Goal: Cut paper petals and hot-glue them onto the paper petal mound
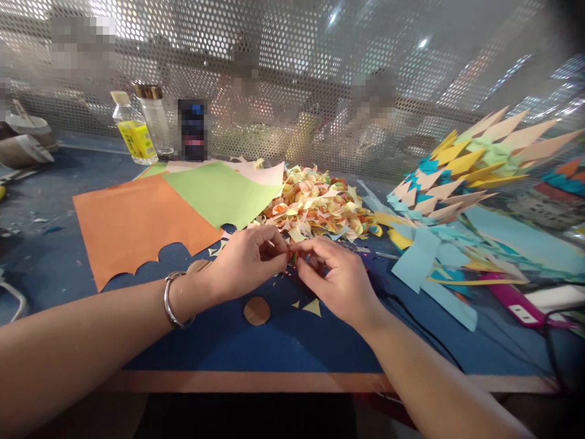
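Note:
My left hand [249,259] and my right hand [331,274] meet over the blue table [274,341], fingertips pinched together on a small multicoloured paper piece [292,251]. Most of that piece is hidden by my fingers. A metal bangle [171,300] circles my left wrist. Just behind my hands lies a heap of small folded paper scraps [320,207] in yellow, orange and white. A brown paper disc [256,310] and a yellow paper triangle [313,308] lie on the table below my hands.
An orange sheet [137,225] and a green sheet [219,192] lie at the left. Stacked paper triangles and light blue paper [448,183] fill the right. A glue bottle [132,131], a glass jar [155,119] and a dark can [192,128] stand before a perforated metal screen. A pink device [512,302] with cables lies at the right.

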A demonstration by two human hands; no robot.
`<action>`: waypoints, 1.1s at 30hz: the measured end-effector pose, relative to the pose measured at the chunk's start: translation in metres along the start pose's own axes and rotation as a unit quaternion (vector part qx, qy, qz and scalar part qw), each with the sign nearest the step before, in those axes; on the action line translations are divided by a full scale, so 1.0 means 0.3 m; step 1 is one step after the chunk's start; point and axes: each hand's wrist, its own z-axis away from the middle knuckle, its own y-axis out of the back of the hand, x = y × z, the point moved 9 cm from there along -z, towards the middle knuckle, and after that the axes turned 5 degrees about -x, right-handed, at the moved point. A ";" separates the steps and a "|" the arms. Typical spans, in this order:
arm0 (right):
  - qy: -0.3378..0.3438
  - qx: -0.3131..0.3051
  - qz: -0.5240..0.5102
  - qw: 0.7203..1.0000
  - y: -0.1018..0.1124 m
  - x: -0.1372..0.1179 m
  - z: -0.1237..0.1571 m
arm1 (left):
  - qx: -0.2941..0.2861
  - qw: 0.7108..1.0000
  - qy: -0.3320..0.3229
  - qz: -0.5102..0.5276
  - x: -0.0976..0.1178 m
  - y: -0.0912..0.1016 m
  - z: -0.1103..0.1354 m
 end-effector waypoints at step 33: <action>0.004 -0.059 -0.049 0.997 -0.026 -0.004 0.010 | -0.079 0.928 0.184 0.315 -0.090 -0.037 0.004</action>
